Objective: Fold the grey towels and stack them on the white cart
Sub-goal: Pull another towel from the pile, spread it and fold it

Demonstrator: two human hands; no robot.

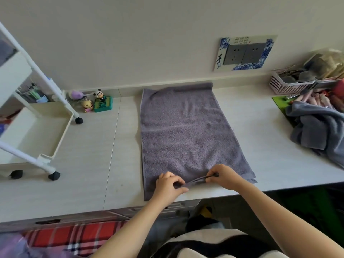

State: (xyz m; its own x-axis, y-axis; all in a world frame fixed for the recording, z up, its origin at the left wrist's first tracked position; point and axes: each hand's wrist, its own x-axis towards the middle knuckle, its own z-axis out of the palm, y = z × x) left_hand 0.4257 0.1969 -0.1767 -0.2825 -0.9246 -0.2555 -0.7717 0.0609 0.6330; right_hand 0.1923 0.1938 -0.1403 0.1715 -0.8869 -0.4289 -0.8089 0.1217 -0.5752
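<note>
Towel [189,131] lay flat mid-table [89,164], far edge at the wall; both hands at its near edge, left hand [170,185] left of right hand [224,176]; cart [46,125] stood on the table's left end, figurines [96,102] behind it; towel pile [320,131] right, basket [290,83] behind that.

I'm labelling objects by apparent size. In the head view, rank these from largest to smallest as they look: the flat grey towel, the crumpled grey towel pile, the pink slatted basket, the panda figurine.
1. Flat grey towel
2. Crumpled grey towel pile, partly cut off by the frame edge
3. Pink slatted basket
4. Panda figurine
</note>
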